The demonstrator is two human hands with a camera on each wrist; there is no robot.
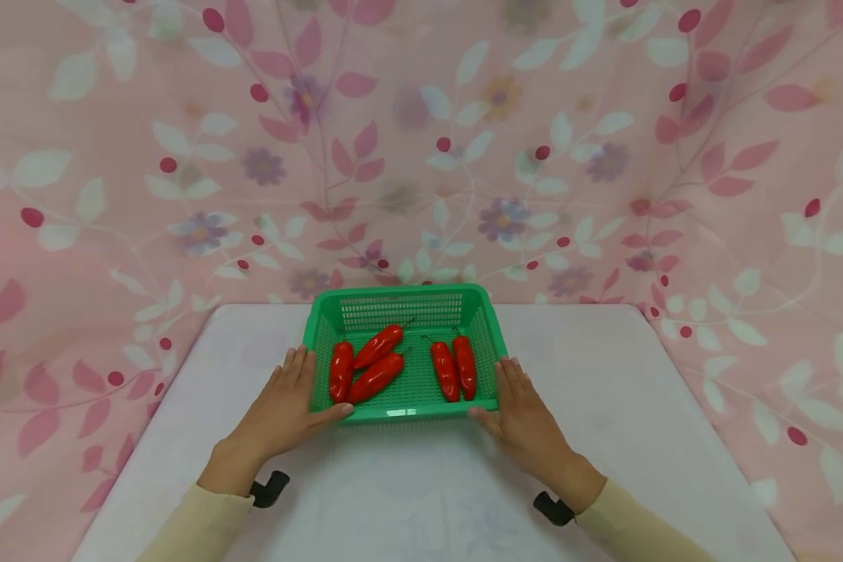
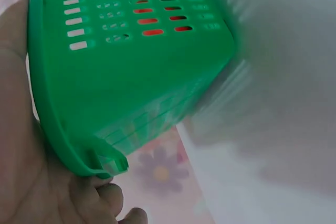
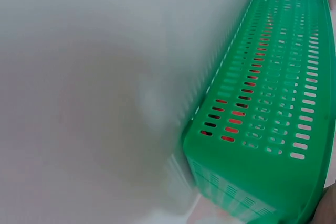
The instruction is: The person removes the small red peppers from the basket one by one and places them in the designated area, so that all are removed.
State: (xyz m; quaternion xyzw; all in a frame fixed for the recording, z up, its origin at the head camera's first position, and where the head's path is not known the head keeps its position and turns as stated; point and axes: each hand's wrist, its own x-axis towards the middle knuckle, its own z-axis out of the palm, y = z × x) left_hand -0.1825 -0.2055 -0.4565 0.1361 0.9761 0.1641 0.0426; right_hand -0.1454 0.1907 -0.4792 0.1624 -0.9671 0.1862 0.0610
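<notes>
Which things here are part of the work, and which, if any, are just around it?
Part of the work:
- green basket, touched at both sides
- five red peppers inside it
- left hand and right hand

Just around it:
- white-topped table underneath
- pink floral cloth behind
- black pieces at the wrists
</notes>
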